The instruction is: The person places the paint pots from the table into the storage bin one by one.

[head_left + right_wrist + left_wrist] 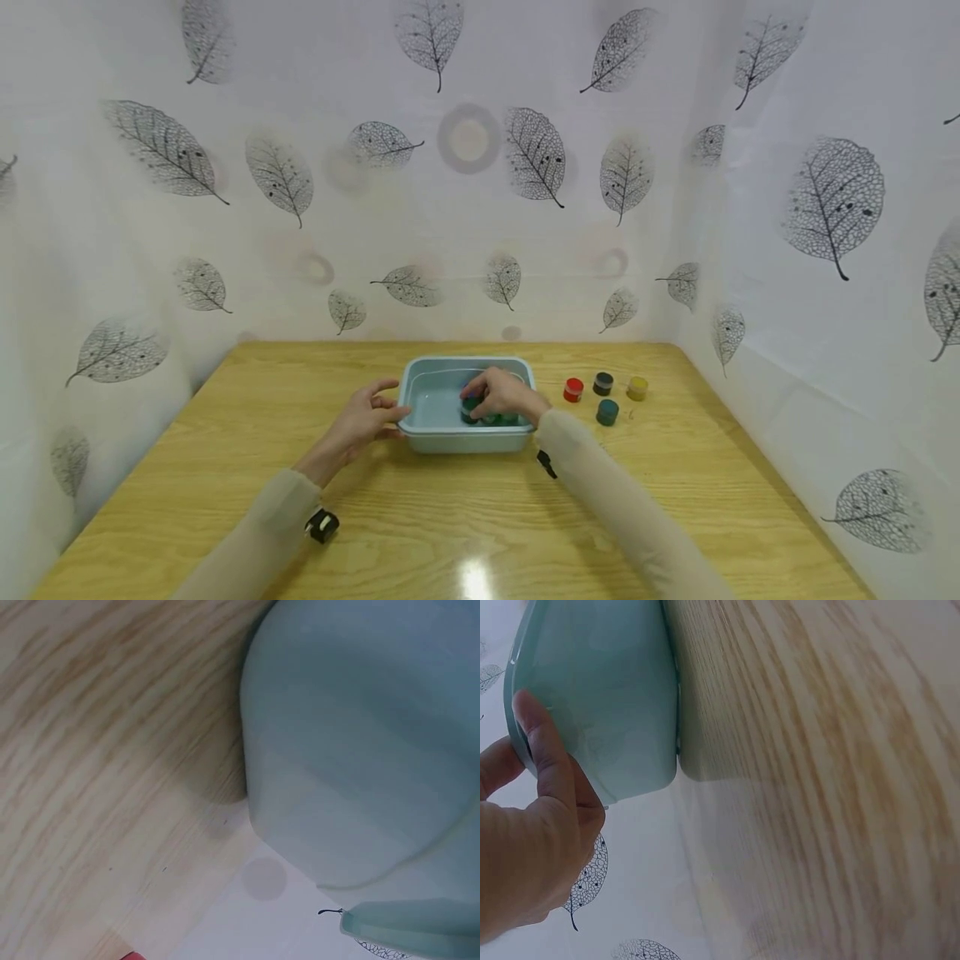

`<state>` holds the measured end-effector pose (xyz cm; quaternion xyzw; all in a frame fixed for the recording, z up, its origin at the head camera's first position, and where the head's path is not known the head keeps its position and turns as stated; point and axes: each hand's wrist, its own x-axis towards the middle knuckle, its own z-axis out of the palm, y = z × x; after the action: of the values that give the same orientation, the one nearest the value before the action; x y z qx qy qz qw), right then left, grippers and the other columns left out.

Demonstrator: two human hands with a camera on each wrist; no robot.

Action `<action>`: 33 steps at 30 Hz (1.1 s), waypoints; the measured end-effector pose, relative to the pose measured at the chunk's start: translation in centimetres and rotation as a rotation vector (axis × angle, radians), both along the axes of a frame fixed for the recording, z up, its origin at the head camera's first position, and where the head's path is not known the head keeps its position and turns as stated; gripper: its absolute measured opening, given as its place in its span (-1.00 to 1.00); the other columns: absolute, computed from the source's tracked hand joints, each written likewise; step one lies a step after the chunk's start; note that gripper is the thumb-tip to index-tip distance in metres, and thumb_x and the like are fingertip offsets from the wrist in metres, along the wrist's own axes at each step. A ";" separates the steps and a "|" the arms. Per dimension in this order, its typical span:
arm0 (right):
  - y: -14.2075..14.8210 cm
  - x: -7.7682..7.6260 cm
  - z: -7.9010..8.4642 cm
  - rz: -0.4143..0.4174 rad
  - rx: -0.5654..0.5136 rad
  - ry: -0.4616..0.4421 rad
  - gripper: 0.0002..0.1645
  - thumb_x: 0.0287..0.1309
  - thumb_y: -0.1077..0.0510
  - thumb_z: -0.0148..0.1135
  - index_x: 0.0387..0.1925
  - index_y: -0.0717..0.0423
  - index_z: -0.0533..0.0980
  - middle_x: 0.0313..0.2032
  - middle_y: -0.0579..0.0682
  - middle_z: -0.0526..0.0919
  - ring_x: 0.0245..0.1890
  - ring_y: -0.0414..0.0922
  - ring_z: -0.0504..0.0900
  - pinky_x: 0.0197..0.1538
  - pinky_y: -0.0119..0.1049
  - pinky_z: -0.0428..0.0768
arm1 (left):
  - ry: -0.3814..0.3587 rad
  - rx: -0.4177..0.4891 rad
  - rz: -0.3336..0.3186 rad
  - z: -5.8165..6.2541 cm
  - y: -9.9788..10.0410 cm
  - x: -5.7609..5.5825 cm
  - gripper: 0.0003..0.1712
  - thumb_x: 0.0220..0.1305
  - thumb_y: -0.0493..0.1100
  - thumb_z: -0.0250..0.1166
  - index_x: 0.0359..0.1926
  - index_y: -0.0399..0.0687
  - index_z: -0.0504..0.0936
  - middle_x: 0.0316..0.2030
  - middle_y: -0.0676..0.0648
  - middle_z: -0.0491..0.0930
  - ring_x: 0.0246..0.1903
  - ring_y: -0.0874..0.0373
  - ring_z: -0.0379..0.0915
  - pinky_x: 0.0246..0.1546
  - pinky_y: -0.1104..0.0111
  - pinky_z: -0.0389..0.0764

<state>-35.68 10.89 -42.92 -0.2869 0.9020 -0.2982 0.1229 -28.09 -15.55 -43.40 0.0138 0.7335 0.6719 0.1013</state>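
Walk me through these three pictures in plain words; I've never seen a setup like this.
There is no machine here: a person is working with two bare hands. The wide picture comes from a camera worn on the head, looking forward and down. The left wrist camera and right wrist camera give the two close-ups; the right one shows mostly the tub's outside, not the hand.

On the wooden table stands a light-blue tub. The left hand grips its rim. The right hand reaches inside and pinches a small dark jar; green items beside it are partly hidden. Right of the tub stand a red jar, black jar, yellow jar and teal jar.
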 end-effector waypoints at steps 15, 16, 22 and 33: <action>0.8 -0.3 0.6 0.065 -0.079 -0.029 -0.56 0.03 0.29 0.44 0.02 0.19 0.64 -0.15 0.06 0.74 -0.25 -0.19 0.62 -0.18 -0.39 0.65 | -0.010 -0.013 0.019 -0.1 0.0 -0.2 -0.18 0.28 -0.30 0.32 0.46 -0.22 0.12 -0.16 -0.16 0.40 -0.29 0.11 0.54 -0.22 0.19 0.75; 1.0 -0.3 0.7 0.068 -0.093 -0.041 -0.56 0.04 0.29 0.44 0.02 0.19 0.64 -0.13 0.06 0.74 -0.24 -0.19 0.63 -0.16 -0.39 0.66 | -0.013 -0.010 0.023 -0.1 0.0 -0.2 -0.18 0.28 -0.31 0.32 0.46 -0.22 0.12 -0.16 -0.16 0.40 -0.28 0.08 0.56 -0.23 0.20 0.76; 1.6 0.0 1.3 0.081 -0.195 -0.093 -0.62 0.15 0.22 0.38 0.02 0.20 0.63 -0.05 0.11 0.71 -0.15 -0.17 0.66 -0.06 -0.33 0.68 | -0.004 0.009 0.014 -0.3 0.0 -0.1 -0.17 0.29 -0.32 0.30 0.47 -0.26 0.08 -0.18 -0.15 0.40 -0.23 0.02 0.61 -0.28 0.22 0.76; 3.5 1.1 1.8 0.026 -0.370 -0.127 -0.57 0.28 0.07 0.28 0.08 0.25 0.58 -0.03 0.15 0.70 -0.06 0.09 0.68 0.01 -0.10 0.70 | -0.004 0.029 0.003 -0.2 0.0 0.0 -0.20 0.30 -0.33 0.28 0.46 -0.26 0.10 -0.22 -0.12 0.42 -0.25 0.06 0.62 -0.31 0.27 0.75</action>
<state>-34.59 14.38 -41.12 -0.2969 0.8184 -0.4749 0.1284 -28.10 -15.54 -43.59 0.0128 0.7235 0.6827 0.1018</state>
